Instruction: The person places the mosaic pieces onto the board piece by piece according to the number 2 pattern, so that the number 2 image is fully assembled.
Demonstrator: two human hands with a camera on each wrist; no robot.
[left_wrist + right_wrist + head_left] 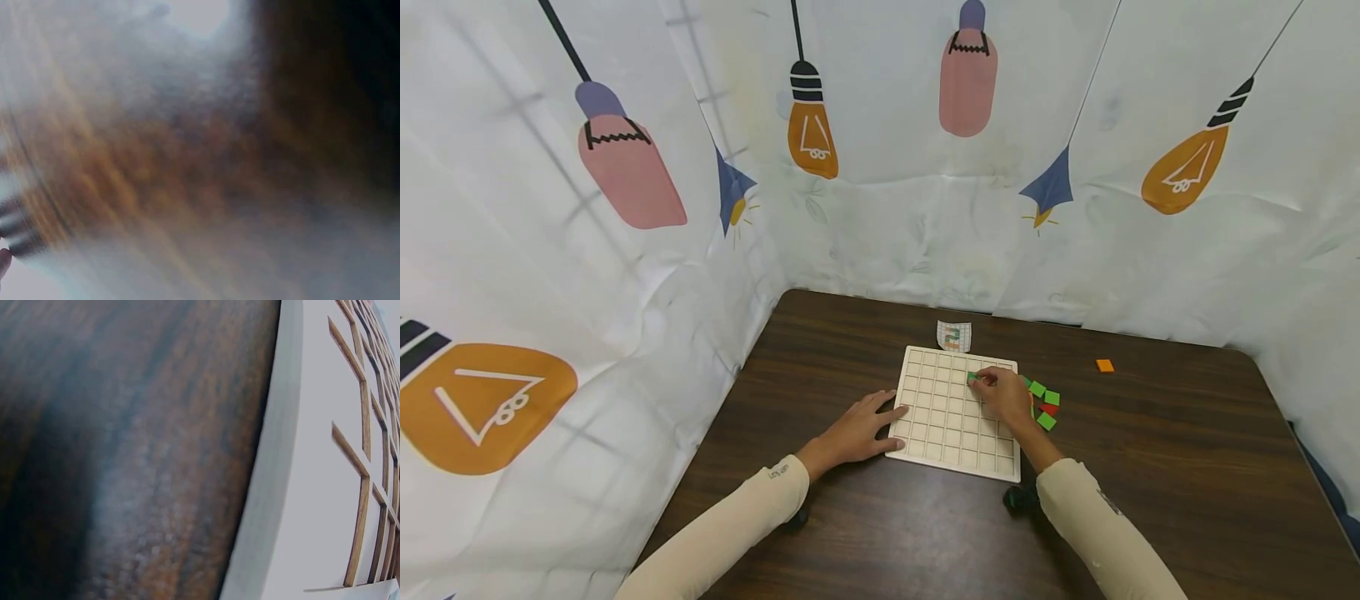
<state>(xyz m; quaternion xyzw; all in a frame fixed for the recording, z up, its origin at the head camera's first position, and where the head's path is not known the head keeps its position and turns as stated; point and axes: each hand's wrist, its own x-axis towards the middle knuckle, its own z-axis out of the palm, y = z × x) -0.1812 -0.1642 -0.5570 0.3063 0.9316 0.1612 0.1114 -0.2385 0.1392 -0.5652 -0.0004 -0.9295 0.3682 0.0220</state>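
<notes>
Green square tile [972, 377] is at the fingertips of the right hand [1006, 393], over the far part of the wooden grid board [951, 417]. I record the right fingers as pinching this tile, with the hand reaching in from the near right, so the tile lies to the left of the knuckles. Being square, it shows no long axis; I judge that its alignment with the grooves of the cell below is the governing relation. Whether it is seated or held just above the surface I cannot tell. The right hand is plainly the nearer one.

Left hand [859, 427] is noted with fingers spread, touching the board's left edge, the thumb by the near left corner; I judge this to be steadying contact.

Loose green tiles [1052, 398] and a red tile [1050, 409] lie on the desk [1187, 433] just right of the board, partly behind the right hand. An orange tile [1105, 366] sits apart, farther right. A printed paper slip [953, 337] lies beyond the far edge. My left wrist view is too blurred to add detail.
</notes>
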